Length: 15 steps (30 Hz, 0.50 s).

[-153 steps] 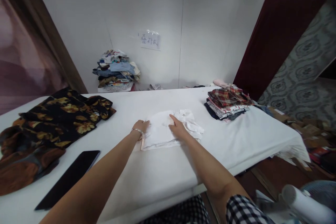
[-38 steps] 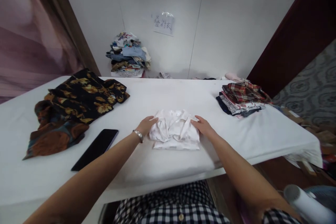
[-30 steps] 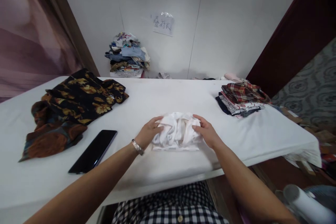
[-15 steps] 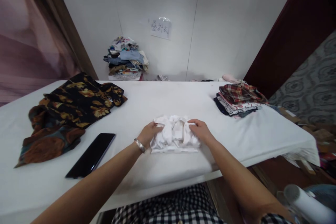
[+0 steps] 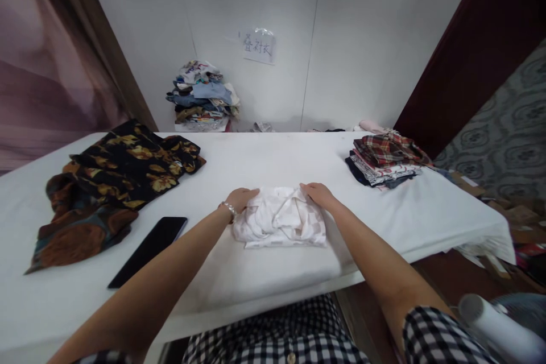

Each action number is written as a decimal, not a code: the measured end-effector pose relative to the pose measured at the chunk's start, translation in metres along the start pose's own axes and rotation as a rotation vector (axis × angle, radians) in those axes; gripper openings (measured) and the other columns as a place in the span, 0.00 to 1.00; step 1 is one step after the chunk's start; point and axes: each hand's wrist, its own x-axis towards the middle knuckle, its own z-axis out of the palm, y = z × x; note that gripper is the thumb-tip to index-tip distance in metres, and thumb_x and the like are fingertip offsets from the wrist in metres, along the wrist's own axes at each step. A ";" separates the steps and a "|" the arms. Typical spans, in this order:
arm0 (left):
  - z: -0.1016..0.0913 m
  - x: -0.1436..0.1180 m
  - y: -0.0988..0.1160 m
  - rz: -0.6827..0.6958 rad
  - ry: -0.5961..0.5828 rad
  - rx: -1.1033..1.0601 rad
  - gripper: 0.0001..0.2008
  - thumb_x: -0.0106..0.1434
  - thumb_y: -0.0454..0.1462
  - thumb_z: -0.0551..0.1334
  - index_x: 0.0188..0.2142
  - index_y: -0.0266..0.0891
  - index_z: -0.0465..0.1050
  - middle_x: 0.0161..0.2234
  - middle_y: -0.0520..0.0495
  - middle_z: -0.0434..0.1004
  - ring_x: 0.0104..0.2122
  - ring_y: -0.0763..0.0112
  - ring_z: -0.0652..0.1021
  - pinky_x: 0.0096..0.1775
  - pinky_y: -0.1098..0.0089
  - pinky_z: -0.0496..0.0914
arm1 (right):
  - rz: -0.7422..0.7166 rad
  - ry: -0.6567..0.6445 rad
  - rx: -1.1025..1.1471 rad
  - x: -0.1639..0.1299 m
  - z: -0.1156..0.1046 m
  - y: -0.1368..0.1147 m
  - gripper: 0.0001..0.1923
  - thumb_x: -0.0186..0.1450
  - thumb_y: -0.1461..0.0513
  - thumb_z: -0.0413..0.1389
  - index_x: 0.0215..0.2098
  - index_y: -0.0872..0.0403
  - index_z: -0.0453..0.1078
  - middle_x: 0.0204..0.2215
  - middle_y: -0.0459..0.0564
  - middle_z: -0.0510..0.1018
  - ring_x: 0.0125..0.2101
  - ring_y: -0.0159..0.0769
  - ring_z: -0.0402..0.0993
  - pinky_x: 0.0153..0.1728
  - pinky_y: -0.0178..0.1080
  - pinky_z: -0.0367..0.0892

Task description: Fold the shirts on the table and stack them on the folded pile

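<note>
Now — white table (image 5: 273,159) | folded white shirt (image 5: 281,222) | grey wall (image 5: 362,40)

A long table (image 5: 264,159) covered in white cloth fills the foreground and runs from left to right. Behind it stand plain white wall panels (image 5: 362,40), with 1 paper sign (image 5: 257,45) bearing handwritten characters taped near a vertical seam. A heap of mixed clothes (image 5: 202,95) rests against the foot of that wall. To the left hangs a mauve curtain (image 5: 38,68) beside a dark wooden post (image 5: 106,57). To the right a dark red door panel (image 5: 464,51) borders grey patterned wallpaper (image 5: 507,119). The light is soft and even.
</note>
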 end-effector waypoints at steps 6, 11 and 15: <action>0.004 0.007 0.005 0.169 0.103 0.098 0.07 0.47 0.39 0.66 0.26 0.40 0.72 0.37 0.43 0.79 0.43 0.56 0.76 0.42 0.66 0.67 | -0.097 0.098 0.042 0.006 0.002 -0.011 0.09 0.57 0.64 0.53 0.31 0.54 0.76 0.32 0.49 0.80 0.35 0.36 0.73 0.36 0.34 0.62; -0.015 -0.032 0.006 0.331 -0.026 -0.254 0.12 0.54 0.46 0.63 0.32 0.40 0.70 0.30 0.51 0.76 0.31 0.68 0.75 0.35 0.70 0.68 | -0.238 0.168 0.578 -0.027 -0.016 -0.006 0.10 0.57 0.57 0.56 0.34 0.53 0.74 0.27 0.44 0.75 0.30 0.32 0.68 0.33 0.34 0.63; -0.031 -0.064 0.011 0.288 -0.295 -0.706 0.16 0.51 0.45 0.69 0.33 0.38 0.69 0.26 0.54 0.74 0.24 0.74 0.72 0.28 0.74 0.66 | -0.161 0.065 0.898 -0.060 -0.036 -0.007 0.18 0.53 0.53 0.63 0.39 0.52 0.74 0.23 0.41 0.70 0.23 0.27 0.62 0.24 0.31 0.58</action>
